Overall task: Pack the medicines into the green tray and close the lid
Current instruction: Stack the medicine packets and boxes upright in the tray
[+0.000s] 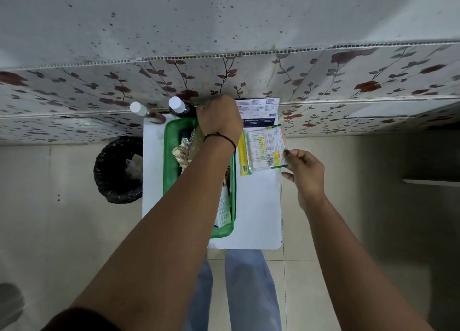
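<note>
While right hand (305, 174) pinches packet (267, 148) | long axis toward wall (224, 77)

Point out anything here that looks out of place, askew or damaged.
Nothing looks spilled or broken. The one oddity: the slim white-capped bottle at the far left corner of the white table seems to lean rather than stand upright, unlike the dark white-capped bottle beside it. Blister strips lie loosely heaped in the green plastic tray.

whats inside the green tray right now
In the green tray: foil pill strips and a white box. The left arm covers the rest.
</note>
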